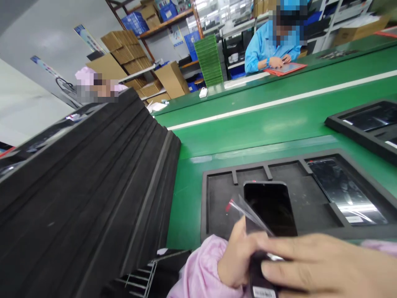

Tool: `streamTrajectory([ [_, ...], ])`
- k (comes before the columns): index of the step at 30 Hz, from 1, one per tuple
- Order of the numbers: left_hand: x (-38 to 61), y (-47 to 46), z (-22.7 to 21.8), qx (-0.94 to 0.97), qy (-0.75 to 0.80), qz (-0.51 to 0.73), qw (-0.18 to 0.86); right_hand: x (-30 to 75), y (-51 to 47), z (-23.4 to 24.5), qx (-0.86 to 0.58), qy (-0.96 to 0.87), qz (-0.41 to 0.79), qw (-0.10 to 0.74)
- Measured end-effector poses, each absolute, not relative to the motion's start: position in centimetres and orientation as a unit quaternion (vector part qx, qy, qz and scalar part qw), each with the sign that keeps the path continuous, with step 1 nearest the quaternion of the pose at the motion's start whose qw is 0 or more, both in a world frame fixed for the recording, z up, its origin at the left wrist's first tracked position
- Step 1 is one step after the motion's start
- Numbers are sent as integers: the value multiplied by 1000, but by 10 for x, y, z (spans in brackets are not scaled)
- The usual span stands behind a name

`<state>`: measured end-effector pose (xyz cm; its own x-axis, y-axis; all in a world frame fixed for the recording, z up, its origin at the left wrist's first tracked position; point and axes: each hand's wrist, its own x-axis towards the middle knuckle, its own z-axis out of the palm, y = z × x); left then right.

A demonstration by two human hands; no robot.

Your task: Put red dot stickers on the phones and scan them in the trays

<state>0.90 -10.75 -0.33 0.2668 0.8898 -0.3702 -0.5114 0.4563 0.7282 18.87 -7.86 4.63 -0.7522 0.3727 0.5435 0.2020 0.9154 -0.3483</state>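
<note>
A black phone (269, 209) with a dark glossy screen is held over a black foam tray (217, 198) on the green belt. My left hand (240, 256), in a pink sleeve, grips the phone's lower end from the left. My right hand (313, 265) lies over the phone's bottom with fingers closed across it. A clear protective film (248, 211) with a red tab is lifted off the screen's left side, pinched between the hands. A second screen (344, 190) lies in the tray's right compartment.
A tall stack of black foam trays (83, 186) fills the left. Another tray with screens (366, 122) sits at the right on the green conveyor (248, 124). A person in blue (273, 45) works at a red tray across the belt. Cartons and green crates stand behind.
</note>
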Motion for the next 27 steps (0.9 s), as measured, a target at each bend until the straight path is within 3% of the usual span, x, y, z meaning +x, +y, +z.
streamTrajectory([
  [2,12,-104,1,238,395,486,742,190,-63,50,-87,-955,87,270],
  [5,16,-99,-1,188,364,510,756,191,-47,43,-130,-958,30,254],
  [12,20,-99,-9,119,385,521,752,174,-39,14,-336,-866,43,369],
  [17,21,-100,-14,93,398,523,748,172,-43,1,-487,-731,209,429],
  [20,21,-100,-19,107,382,542,741,171,-56,-8,-556,-659,363,355],
  [23,19,-100,-22,119,378,556,731,172,-67,-14,-535,-620,496,288],
  [25,15,-99,-23,111,393,546,731,178,-67,-13,-514,-569,567,303],
  [27,10,-99,-24,98,423,527,731,193,-62,-10,-539,-516,566,351],
])
